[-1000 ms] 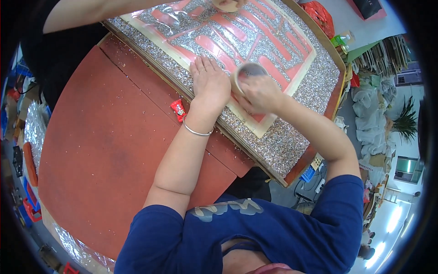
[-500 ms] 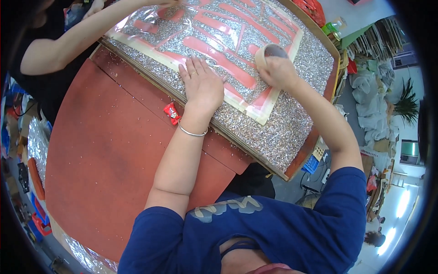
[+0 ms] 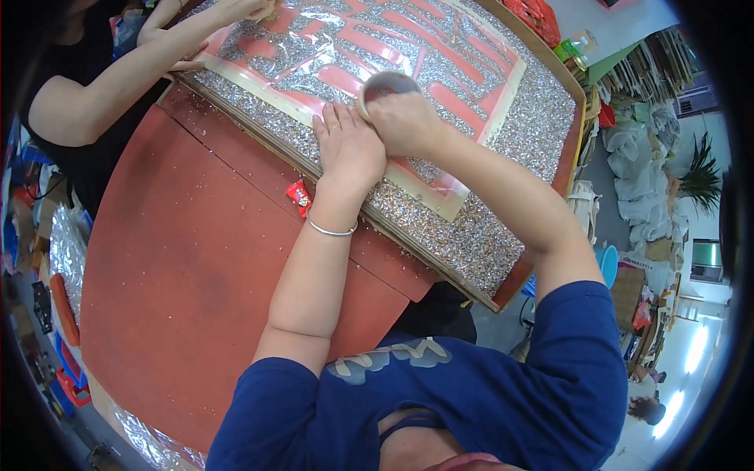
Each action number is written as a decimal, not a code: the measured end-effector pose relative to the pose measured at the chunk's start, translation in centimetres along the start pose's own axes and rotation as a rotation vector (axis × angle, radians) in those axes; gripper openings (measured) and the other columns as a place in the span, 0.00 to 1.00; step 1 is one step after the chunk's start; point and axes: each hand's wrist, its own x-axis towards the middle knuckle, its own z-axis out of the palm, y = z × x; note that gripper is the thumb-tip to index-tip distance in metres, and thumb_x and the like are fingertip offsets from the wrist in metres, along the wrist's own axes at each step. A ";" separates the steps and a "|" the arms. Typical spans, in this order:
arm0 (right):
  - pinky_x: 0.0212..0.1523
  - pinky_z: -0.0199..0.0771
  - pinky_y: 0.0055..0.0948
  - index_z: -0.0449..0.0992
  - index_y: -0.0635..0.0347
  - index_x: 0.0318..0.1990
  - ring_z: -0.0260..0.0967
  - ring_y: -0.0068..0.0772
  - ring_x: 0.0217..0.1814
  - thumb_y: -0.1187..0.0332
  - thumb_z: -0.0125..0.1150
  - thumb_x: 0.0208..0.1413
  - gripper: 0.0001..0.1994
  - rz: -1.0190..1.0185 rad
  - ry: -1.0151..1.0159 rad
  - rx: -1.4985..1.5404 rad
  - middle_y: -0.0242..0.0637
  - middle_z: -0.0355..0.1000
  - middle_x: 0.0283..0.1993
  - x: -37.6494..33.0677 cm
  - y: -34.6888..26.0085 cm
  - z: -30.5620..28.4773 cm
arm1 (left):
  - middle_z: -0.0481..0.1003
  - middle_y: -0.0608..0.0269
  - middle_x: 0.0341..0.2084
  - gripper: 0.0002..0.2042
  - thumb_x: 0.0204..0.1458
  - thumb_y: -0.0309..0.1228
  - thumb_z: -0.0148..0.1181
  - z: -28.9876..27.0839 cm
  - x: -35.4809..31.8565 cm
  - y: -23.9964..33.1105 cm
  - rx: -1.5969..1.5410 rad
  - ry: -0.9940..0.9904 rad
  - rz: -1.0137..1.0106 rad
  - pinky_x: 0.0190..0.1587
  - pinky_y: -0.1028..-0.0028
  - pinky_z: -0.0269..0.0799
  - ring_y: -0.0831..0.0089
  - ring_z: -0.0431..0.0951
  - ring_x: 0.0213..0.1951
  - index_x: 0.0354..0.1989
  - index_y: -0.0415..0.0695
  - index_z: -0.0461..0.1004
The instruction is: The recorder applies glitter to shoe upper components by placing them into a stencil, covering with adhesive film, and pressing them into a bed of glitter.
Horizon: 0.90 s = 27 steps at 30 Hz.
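My left hand (image 3: 350,149) lies flat with fingers stretched out at the near edge of a clear plastic sheet (image 3: 400,59). The sheet carries salmon-pink shapes and a pale taped border. Close beside it, my right hand (image 3: 406,124) is closed on a roll of tape (image 3: 388,82), tilted on its edge against the sheet. Beneath the sheet, silvery glitter-like granules (image 3: 488,235) fill a shallow wooden tray (image 3: 428,261). The underside of the roll is hidden by my hand.
A co-worker's hand (image 3: 245,9) rests at the sheet's far left. A red wrapped packet (image 3: 298,196) lies near my left wrist on the red-brown table (image 3: 196,290). Red bags (image 3: 534,20) and stacked boards (image 3: 648,71) stand at the back right.
My right hand has moved left with the roll of tape, from the sheet's right side to beside my left hand. My left hand stays put. The co-worker's arm has shifted left.
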 end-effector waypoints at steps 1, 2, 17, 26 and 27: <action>0.27 0.74 0.39 0.75 0.60 0.23 0.75 0.42 0.28 0.63 0.54 0.47 0.10 0.020 -0.003 -0.030 0.43 0.75 0.26 0.6 0.2 0.1 | 0.50 0.36 0.65 0.28 0.55 0.32 0.39 -0.1 0.0 0.0 0.003 0.004 0.002 0.68 0.51 0.34 0.46 0.47 0.67 0.62 0.26 0.52; 0.27 0.74 0.39 0.75 0.60 0.23 0.75 0.42 0.28 0.63 0.54 0.47 0.10 0.022 0.001 -0.034 0.43 0.75 0.26 0.3 0.2 0.2 | 0.50 0.37 0.65 0.28 0.55 0.32 0.39 -0.2 -0.2 0.1 -0.009 -0.004 -0.004 0.68 0.51 0.34 0.46 0.46 0.68 0.62 0.26 0.52; 0.29 0.72 0.44 0.69 0.58 0.35 0.73 0.45 0.26 0.65 0.52 0.46 0.10 0.052 0.048 -0.040 0.41 0.72 0.23 -8.7 2.6 -0.3 | 0.50 0.37 0.65 0.29 0.57 0.41 0.44 0.4 -0.7 1.4 0.001 0.059 -0.071 0.66 0.45 0.30 0.45 0.45 0.68 0.65 0.36 0.54; 0.24 0.72 0.44 0.70 0.61 0.36 0.74 0.44 0.25 0.63 0.46 0.55 0.11 0.246 0.044 -0.072 0.41 0.74 0.23 -6.2 7.6 -2.0 | 0.57 0.36 0.61 0.28 0.55 0.31 0.42 -0.4 0.0 0.1 -0.109 0.072 -0.023 0.67 0.49 0.36 0.46 0.52 0.66 0.63 0.29 0.51; 0.25 0.73 0.44 0.71 0.61 0.34 0.74 0.43 0.26 0.63 0.47 0.54 0.11 0.220 0.025 -0.093 0.41 0.74 0.23 -5.8 6.3 -1.8 | 0.57 0.36 0.61 0.28 0.55 0.31 0.42 -0.4 0.2 -0.1 -0.104 0.070 -0.030 0.67 0.49 0.36 0.46 0.52 0.66 0.63 0.29 0.51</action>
